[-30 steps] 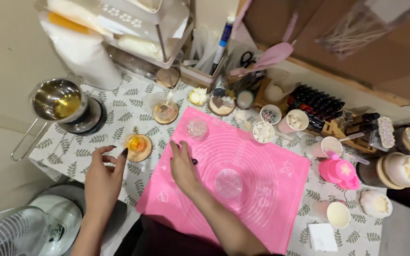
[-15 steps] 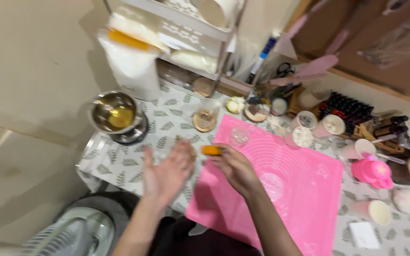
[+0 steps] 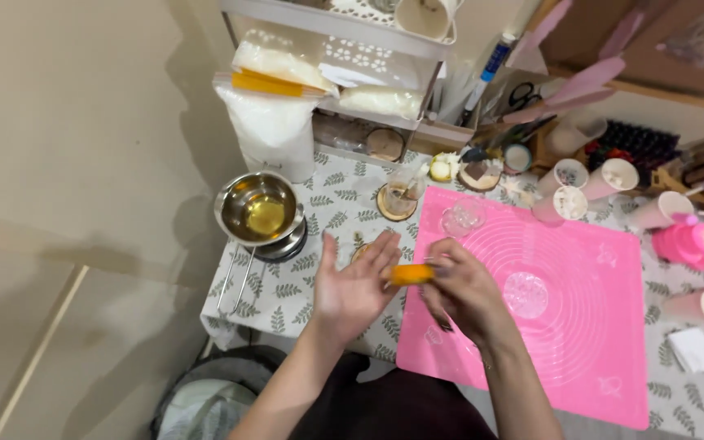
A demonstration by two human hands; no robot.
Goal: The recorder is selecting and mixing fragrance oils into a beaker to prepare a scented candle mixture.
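Right now my left hand point(image 3: 352, 285) is spread open, palm up and fingers apart, over the leaf-patterned tablecloth point(image 3: 344, 204), and my right hand point(image 3: 462, 289) is closed from above on a small orange piece point(image 3: 411, 274), pinching it at its right end. That orange piece sits between the two hands, its free left end just touching or nearly touching my left fingertips; the blur there keeps me from saying which. It looks flat and oblong, with its long axis lying roughly level and running left to right, pointing from my right fingers toward my left palm. Both hands hover above the near left corner of the pink silicone mat point(image 3: 547, 310), where it meets the cloth. Farther left stands a metal pot point(image 3: 259, 213) with yellow liquid in it, set on a dark base. Beyond my hands a small glass on a wooden coaster point(image 3: 398, 200) sits on the cloth, and a clear glass cup point(image 3: 462, 217) rests at the mat's far edge. Paper cups point(image 3: 588, 183) cluster to the right, near a pink container point(image 3: 692, 243).
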